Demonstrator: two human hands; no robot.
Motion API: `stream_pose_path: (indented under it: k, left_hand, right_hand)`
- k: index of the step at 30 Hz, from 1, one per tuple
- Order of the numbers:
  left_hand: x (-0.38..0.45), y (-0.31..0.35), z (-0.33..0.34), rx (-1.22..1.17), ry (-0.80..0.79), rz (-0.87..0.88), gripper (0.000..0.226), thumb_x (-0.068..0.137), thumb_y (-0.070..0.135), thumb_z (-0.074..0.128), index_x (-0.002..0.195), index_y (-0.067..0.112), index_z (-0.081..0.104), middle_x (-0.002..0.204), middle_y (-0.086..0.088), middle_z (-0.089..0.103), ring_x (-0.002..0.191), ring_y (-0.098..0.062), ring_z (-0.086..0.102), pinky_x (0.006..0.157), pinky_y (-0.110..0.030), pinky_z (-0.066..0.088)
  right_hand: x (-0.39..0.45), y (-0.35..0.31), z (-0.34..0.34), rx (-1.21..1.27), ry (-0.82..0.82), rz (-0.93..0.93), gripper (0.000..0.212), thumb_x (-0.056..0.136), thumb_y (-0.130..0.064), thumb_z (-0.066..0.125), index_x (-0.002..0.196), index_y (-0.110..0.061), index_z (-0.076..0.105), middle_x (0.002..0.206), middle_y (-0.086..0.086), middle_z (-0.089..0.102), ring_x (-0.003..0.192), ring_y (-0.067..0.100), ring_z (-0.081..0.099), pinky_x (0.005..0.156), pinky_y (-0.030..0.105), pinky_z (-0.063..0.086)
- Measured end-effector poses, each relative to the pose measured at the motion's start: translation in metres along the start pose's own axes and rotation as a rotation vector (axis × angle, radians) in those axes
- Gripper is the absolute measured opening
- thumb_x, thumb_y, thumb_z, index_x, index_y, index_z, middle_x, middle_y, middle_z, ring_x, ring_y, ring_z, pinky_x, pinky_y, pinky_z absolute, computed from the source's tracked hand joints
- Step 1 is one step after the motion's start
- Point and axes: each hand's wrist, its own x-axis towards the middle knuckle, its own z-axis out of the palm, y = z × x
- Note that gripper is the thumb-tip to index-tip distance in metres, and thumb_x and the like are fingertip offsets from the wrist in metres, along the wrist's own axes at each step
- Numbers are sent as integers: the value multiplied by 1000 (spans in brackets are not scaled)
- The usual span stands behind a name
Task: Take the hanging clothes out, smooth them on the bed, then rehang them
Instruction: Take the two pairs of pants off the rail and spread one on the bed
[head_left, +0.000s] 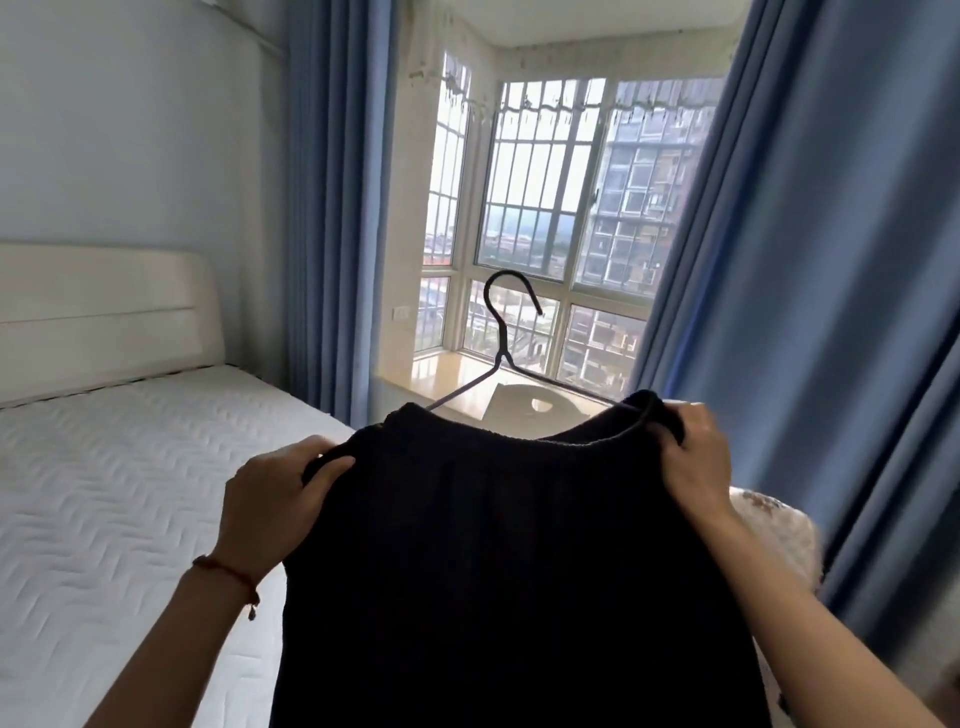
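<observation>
Head cam looks across a bedroom toward a bay window (545, 208) with white security bars, apartment blocks outside, and blue curtains (810, 260) hanging down both sides. On the left is a bare white quilted mattress (114, 493) with a cream headboard (104, 317) against the wall, and a pale chair back (524, 402) peeks up just in front of the window ledge. Off at the right edge, behind the forearm, there's something whitish with a floral print (779, 525), can't tell what it is. Front and centre, blocking most of the lower view, is a black knit garment (509, 571) held up in the air, just to the right of the mattress and not touching it as far as I can see. It's on a thin black wire hanger (501, 332), hook sticking up free against the window, tilted a bit. Left hand (275, 499) has its fingers curled over the garment's left shoulder, thumb on the near side, with a red string bracelet (228, 571) on the wrist. Right hand (693, 457) grips the right shoulder end, fingers bunched into the fabric where the hanger wire runs under it. Both arms reach forward, bare.
</observation>
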Motion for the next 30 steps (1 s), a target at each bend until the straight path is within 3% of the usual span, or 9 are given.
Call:
stream_pose_path:
  k: [7, 13, 21, 26, 30]
  left_hand:
    - [100, -52, 101, -35, 1, -52, 15, 85, 19, 61, 89, 8, 70, 81, -9, 72, 72, -23, 62, 58, -14, 34]
    - [151, -96, 175, -51, 4, -155, 17, 86, 18, 60, 88, 4, 68, 77, -12, 70, 69, -22, 60, 57, -14, 36]
    - [205, -160, 294, -17, 54, -400, 14, 87, 20, 60, 82, 8, 66, 67, -7, 65, 65, -26, 60, 63, -36, 48]
    - [246, -185, 367, 3, 107, -661, 14, 86, 18, 59, 74, 13, 63, 61, -1, 61, 62, -22, 54, 55, -21, 39]
    - [292, -204, 405, 85, 144, -724, 14, 87, 16, 59, 81, 5, 66, 66, -4, 62, 65, -20, 55, 58, -18, 38]
  right_hand:
    - [99, 26, 105, -21, -41, -5, 23, 88, -15, 57, 109, -7, 63, 110, 13, 60, 108, 31, 53, 95, 38, 38]
    - [174, 48, 202, 25, -101, -32, 25, 89, -10, 56, 112, -3, 61, 116, 14, 58, 110, 29, 50, 88, 21, 29]
    - [278, 93, 380, 145, -228, -54, 28, 85, -9, 57, 112, -5, 61, 115, 14, 56, 109, 31, 50, 93, 33, 36]
    - [343, 121, 487, 180, -456, -79, 27, 88, -8, 54, 113, -6, 61, 116, 11, 56, 110, 30, 51, 85, 22, 28]
    - [396, 131, 568, 244, -565, -107, 27, 87, -7, 52, 112, -6, 61, 115, 14, 56, 111, 30, 49, 94, 28, 33]
